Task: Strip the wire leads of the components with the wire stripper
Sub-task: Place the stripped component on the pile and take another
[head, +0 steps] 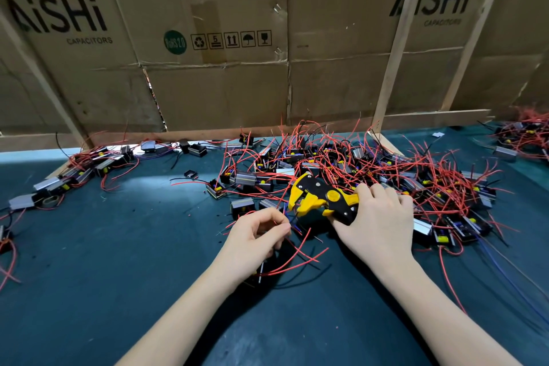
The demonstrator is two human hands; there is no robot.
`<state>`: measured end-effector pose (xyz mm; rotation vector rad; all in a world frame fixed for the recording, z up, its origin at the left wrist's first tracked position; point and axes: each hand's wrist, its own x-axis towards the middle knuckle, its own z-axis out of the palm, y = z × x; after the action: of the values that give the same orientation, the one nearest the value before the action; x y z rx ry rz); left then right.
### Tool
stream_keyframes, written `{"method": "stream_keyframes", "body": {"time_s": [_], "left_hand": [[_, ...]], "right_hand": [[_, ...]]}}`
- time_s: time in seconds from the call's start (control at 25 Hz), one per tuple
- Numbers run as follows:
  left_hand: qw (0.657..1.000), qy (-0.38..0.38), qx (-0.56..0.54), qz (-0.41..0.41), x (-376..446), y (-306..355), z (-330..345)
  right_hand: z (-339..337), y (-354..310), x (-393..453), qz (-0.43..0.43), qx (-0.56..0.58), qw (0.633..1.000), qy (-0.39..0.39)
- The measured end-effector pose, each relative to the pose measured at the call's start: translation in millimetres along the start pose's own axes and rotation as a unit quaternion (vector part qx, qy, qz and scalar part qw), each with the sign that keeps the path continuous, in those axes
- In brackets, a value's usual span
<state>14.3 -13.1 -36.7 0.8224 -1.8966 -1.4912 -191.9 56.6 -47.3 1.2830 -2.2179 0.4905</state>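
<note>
My right hand [377,223] grips the handles of a yellow and black wire stripper [319,197], whose jaws point left toward my left hand. My left hand [257,236] pinches thin red and blue wire leads [292,224] between thumb and fingertips, just left of the stripper's jaws. A dark component [263,269] lies partly hidden under my left wrist, its red leads [300,261] curling out to the right over the green mat.
A big tangle of components with red wires [386,175] fills the mat behind and right of my hands. A smaller row of components [74,175] lies at the far left. Cardboard walls [214,68] with wooden slats close the back. Bare green mat [118,261] shows at front left.
</note>
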Motion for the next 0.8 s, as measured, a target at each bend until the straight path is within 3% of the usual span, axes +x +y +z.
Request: {"method": "stream_keyframes", "body": {"time_s": [0.8], "left_hand": [[0.999,0.033,0.025,-0.023,5.9,-6.2,-2.1]], "right_hand": [[-0.8,-0.8,3.0,-0.054,0.012,0.997,0.044]]}}
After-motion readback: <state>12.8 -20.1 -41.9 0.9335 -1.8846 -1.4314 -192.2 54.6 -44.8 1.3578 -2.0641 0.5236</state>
